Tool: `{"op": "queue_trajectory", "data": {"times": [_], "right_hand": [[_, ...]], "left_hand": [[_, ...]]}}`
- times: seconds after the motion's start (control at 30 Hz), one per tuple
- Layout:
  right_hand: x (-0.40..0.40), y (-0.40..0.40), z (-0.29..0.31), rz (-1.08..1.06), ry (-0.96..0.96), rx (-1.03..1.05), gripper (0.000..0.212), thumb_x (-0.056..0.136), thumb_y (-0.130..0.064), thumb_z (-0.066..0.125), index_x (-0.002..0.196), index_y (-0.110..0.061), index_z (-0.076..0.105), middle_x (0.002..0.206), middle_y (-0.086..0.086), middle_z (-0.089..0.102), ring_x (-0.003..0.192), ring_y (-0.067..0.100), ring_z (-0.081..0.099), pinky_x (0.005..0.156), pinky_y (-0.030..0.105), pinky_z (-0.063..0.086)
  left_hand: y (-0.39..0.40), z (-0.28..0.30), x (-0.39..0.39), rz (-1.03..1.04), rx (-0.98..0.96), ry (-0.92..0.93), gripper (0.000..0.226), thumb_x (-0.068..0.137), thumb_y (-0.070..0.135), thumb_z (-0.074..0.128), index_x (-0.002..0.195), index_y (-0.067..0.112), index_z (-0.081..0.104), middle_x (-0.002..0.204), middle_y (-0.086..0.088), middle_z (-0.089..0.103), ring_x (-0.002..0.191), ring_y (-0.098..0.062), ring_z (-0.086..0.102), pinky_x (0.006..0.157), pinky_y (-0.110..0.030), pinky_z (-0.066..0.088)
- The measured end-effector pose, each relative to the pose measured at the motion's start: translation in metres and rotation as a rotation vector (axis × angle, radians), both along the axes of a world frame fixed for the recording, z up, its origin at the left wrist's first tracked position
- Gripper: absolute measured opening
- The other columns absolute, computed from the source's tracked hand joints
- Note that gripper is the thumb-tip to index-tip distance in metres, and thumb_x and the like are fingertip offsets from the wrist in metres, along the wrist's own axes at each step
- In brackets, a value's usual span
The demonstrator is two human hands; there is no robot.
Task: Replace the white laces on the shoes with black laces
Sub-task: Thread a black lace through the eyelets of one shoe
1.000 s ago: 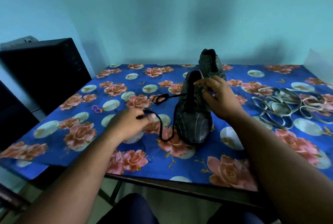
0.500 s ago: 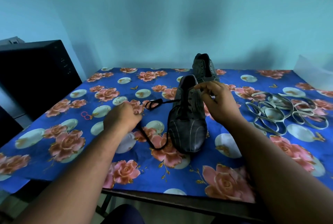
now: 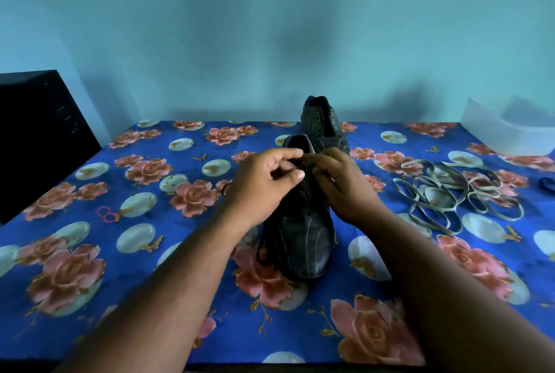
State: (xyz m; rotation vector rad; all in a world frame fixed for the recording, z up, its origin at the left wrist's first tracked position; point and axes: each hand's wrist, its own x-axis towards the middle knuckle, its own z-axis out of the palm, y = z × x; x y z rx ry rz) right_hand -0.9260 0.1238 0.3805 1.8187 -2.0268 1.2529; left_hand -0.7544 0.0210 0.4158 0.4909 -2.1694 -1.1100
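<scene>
A dark shoe (image 3: 303, 240) stands mid-table with its toe toward me. Both hands meet over its eyelet area. My left hand (image 3: 264, 183) has thumb and forefinger curled and pinches the black lace (image 3: 262, 250), which hangs down the shoe's left side onto the cloth. My right hand (image 3: 342, 186) pinches the shoe's upper edge by the eyelets; its fingertips touch those of my left hand. The exact eyelet is hidden by the fingers. A second dark shoe (image 3: 322, 124), with no lace in it, stands just behind. The white laces (image 3: 450, 192) lie in a loose heap to the right.
The table wears a blue floral cloth (image 3: 150, 252). A black box (image 3: 39, 138) stands at the left edge and a white container (image 3: 504, 132) at the back right. Two small pink rings (image 3: 106, 213) lie on the left. A dark item (image 3: 545, 183) sits at the right edge.
My left hand has come up from the cloth on the left to the shoe's top, bringing the black lace with it. My right hand has stayed on the shoe.
</scene>
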Motion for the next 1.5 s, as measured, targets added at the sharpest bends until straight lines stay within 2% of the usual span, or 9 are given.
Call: {"op": "queue_trajectory", "data": {"times": [0.17,0.33,0.47,0.67,0.77,0.93,1.13,1.33,1.5], "right_hand": [[-0.001,-0.001,0.001,-0.004,-0.019,-0.001,0.029,0.097,-0.016,0.051,0.121,-0.031,0.057,0.105,-0.007,0.054,0.098,0.018,0.054,0.083,0.045,0.049],[0.000,-0.001,0.003,0.012,-0.101,-0.020,0.030,0.097,-0.005,0.055,0.121,-0.022,0.063,0.092,-0.012,0.053,0.084,0.008,0.052,0.074,0.024,0.043],[-0.003,0.001,0.004,0.038,-0.211,-0.062,0.022,0.097,-0.006,0.055,0.114,-0.018,0.064,0.080,-0.001,0.052,0.075,0.011,0.049,0.070,0.023,0.041],[-0.004,0.004,0.004,0.047,-0.289,-0.056,0.020,0.097,-0.014,0.055,0.114,-0.020,0.066,0.098,0.012,0.064,0.085,0.024,0.058,0.076,0.031,0.047],[-0.003,0.005,0.004,0.065,-0.301,-0.056,0.020,0.099,-0.006,0.057,0.114,-0.017,0.066,0.094,0.013,0.061,0.084,0.021,0.056,0.075,0.024,0.045],[-0.002,0.005,0.005,0.080,-0.326,-0.062,0.020,0.100,-0.003,0.056,0.114,-0.014,0.066,0.091,-0.001,0.059,0.080,0.007,0.052,0.074,0.019,0.043],[-0.002,0.003,0.004,0.087,-0.363,-0.054,0.021,0.101,-0.003,0.055,0.115,-0.013,0.067,0.089,-0.009,0.056,0.080,0.005,0.051,0.074,0.019,0.043],[-0.003,0.003,0.004,0.112,-0.378,-0.029,0.022,0.102,-0.007,0.055,0.119,-0.015,0.066,0.085,0.015,0.054,0.076,0.011,0.048,0.071,0.020,0.040],[0.000,0.005,0.006,0.141,-0.369,-0.009,0.034,0.098,-0.005,0.062,0.130,-0.019,0.065,0.090,0.007,0.059,0.080,0.016,0.054,0.077,0.018,0.042]], "left_hand": [[-0.005,-0.010,-0.016,0.124,-0.117,0.043,0.021,0.090,0.028,0.074,0.112,0.027,0.075,0.087,0.014,0.074,0.083,-0.006,0.069,0.080,-0.036,0.058],[-0.004,-0.016,-0.012,0.265,-0.437,0.055,0.027,0.088,0.031,0.064,0.112,0.028,0.077,0.089,0.010,0.075,0.084,-0.015,0.066,0.080,-0.043,0.054],[-0.006,-0.014,-0.016,0.284,-0.617,-0.061,0.025,0.091,0.031,0.059,0.107,0.028,0.078,0.094,0.007,0.077,0.088,-0.023,0.066,0.080,-0.050,0.051],[-0.007,-0.014,-0.013,0.274,-0.697,-0.072,0.013,0.091,0.036,0.066,0.096,0.031,0.077,0.090,0.011,0.073,0.088,-0.020,0.064,0.078,-0.044,0.041],[-0.008,-0.017,-0.014,0.258,-0.734,-0.103,0.010,0.092,0.030,0.069,0.099,0.031,0.077,0.091,0.012,0.072,0.090,-0.021,0.061,0.077,-0.045,0.040],[-0.012,-0.020,-0.014,0.232,-0.734,-0.121,0.018,0.093,0.032,0.060,0.100,0.030,0.076,0.093,0.012,0.069,0.091,-0.023,0.057,0.077,-0.049,0.044],[-0.010,-0.026,-0.017,0.216,-0.653,-0.122,0.012,0.090,0.020,0.072,0.100,0.024,0.079,0.098,0.008,0.067,0.096,-0.027,0.058,0.075,-0.039,0.039],[-0.009,-0.027,-0.021,0.222,-0.582,-0.142,0.017,0.089,0.020,0.067,0.102,0.024,0.078,0.098,0.008,0.063,0.098,-0.026,0.057,0.079,-0.047,0.045],[-0.015,-0.027,-0.020,0.180,-0.441,-0.096,0.021,0.087,0.030,0.060,0.097,0.024,0.078,0.088,0.014,0.056,0.092,-0.024,0.057,0.080,-0.050,0.048]]}}
